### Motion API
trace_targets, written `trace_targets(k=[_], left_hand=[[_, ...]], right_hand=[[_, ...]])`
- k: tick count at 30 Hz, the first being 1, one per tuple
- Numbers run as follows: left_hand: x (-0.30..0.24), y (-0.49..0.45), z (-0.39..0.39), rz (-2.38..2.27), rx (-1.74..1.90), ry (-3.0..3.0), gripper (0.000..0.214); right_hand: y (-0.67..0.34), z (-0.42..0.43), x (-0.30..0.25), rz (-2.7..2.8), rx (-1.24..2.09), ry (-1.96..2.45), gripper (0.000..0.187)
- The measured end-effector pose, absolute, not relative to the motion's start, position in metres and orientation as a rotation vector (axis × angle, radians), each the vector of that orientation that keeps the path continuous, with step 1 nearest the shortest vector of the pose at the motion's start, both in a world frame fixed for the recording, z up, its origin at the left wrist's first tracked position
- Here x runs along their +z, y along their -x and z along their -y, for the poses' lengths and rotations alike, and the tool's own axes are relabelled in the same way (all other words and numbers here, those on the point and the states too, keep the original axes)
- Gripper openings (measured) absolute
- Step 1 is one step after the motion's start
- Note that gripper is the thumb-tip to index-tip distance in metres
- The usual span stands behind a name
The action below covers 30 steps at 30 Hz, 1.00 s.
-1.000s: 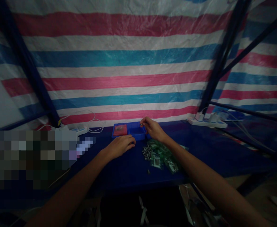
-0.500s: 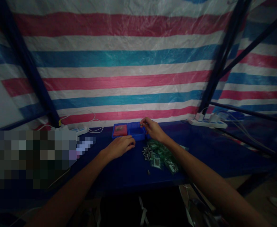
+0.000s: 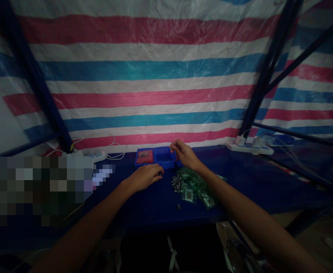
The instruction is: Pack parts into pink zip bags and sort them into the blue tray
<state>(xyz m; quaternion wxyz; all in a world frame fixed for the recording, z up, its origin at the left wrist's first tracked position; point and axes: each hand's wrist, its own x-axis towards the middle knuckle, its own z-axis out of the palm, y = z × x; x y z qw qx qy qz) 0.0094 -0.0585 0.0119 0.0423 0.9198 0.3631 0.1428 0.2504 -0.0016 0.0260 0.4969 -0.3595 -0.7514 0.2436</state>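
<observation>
My right hand (image 3: 184, 153) hovers over the right edge of a blue tray (image 3: 163, 158) and pinches a small metal part between thumb and fingers. The tray's left compartment holds a red insert (image 3: 144, 156). My left hand (image 3: 145, 176) rests on the dark blue table (image 3: 240, 182) just in front of the tray, fingers curled down; what they hold, if anything, is hidden. A heap of small metal parts (image 3: 177, 183) and clear green bags (image 3: 196, 187) lies under my right forearm. One loose part (image 3: 179, 206) lies nearer the table's front edge.
A striped red, white and blue tarp (image 3: 155, 76) hangs behind the table. White power strips lie at the back left (image 3: 95, 155) and back right (image 3: 250, 147) with cables. Dark blue frame poles (image 3: 265, 72) stand at both sides. A blurred patch covers the left.
My right hand has shifted slightly right above the tray's edge; the left hand stays in place.
</observation>
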Motion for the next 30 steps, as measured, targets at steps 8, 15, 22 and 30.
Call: trace_targets(k=[8,15,22,30], left_hand=[[0.013,-0.01,0.058,-1.084,0.421,-2.835,0.014],[0.011,-0.009,0.059,-1.102,0.454,-2.805,0.023],[0.014,-0.01,0.061,-1.119,0.418,-2.776,0.022],[0.009,-0.007,0.057,-1.096,0.434,-2.758,0.019]], right_hand=[[-0.249,0.001,0.033,1.568,0.862,0.809,0.05],[-0.25,0.008,0.037,1.405,0.922,0.856,0.064],[-0.251,0.008,0.038,1.399,1.027,0.838,0.059],[-0.248,0.012,0.035,1.444,1.064,0.748,0.039]])
